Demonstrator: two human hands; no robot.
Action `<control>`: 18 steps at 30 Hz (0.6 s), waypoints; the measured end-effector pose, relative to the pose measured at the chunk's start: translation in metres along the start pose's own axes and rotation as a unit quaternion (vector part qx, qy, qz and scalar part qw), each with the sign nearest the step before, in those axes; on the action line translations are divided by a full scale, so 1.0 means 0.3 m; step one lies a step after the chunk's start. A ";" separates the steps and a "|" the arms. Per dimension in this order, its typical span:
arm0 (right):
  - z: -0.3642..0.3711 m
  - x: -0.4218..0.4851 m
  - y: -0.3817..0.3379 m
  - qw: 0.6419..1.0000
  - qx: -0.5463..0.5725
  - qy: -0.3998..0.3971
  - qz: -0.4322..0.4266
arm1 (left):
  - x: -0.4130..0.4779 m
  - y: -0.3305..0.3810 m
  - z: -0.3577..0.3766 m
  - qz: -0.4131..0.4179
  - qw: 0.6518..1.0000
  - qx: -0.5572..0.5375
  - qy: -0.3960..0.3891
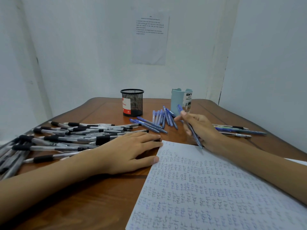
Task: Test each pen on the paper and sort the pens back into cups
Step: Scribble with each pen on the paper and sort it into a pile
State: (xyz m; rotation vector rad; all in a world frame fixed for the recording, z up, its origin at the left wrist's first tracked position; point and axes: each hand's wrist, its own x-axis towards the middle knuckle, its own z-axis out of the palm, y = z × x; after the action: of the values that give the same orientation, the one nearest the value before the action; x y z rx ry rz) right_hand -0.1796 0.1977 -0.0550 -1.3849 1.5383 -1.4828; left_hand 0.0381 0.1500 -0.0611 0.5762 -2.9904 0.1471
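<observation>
Brown wood table (103, 196) fills the lower view. White paper (207, 188) lies near-R and is almost covered w/ rows of "test" scribbles. Only the top strip looks free, so room for new marks is short.

Big loose heap of clear black-grip pens (66, 138) sits at L, well apart from the cups; prob. one sorted or waiting lot, kept by the L arm.

L hand (132, 150) lies flat on the table, fingers straight & close together. Fingertips & thumb touch the paper's L edge, which reads as steadying the sheet.

R hand (199, 128) is curled round a blue pen (193, 131) in a writing pinch, tip down at the paper's top edge. A test stroke seems the step in hand.

Black mesh cup (132, 102) stands back ctr, teal organiser cup (178, 100) to its R; no pens stick out of either.

Loose blue pens (159, 120) are fanned on the table just before the teal cup, near the R fingers. A few mixed pens (237, 130) lie beyond the R wrist.
</observation>
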 end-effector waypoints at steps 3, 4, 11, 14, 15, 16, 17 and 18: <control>0.004 -0.002 -0.002 1.000 -0.011 -0.016 -0.004 | -0.001 -0.001 0.002 -0.004 1.000 -0.005 -0.005; 0.005 -0.001 0.000 1.000 -0.012 -0.020 -0.004 | -0.001 -0.001 0.002 -0.003 1.000 -0.005 -0.005; -0.001 0.006 0.009 0.993 0.058 -0.097 0.014 | 0.003 -0.005 0.002 -0.002 1.000 0.001 -0.006; -0.001 0.009 0.005 0.991 0.050 -0.125 0.017 | 0.004 0.002 -0.004 -0.010 1.000 -0.001 -0.015; -0.003 0.011 0.003 0.990 0.048 -0.129 0.012 | 0.004 0.002 -0.005 -0.011 1.000 -0.002 -0.016; -0.005 0.013 0.003 0.990 0.045 -0.130 0.010 | 0.004 0.002 -0.004 -0.010 1.000 -0.002 -0.016; -0.007 0.014 0.003 0.991 0.044 -0.129 0.011 | 0.004 0.000 -0.003 -0.009 1.000 -0.002 -0.016; -0.008 0.013 0.004 0.991 0.042 -0.126 0.013 | 0.004 -0.002 -0.003 -0.008 1.000 -0.002 -0.015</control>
State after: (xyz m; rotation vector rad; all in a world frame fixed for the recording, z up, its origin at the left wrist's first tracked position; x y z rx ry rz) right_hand -0.1833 0.1948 -0.0546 -1.4356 1.3169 -1.2854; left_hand 0.0373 0.1491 -0.0601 0.6067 -3.0143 0.1322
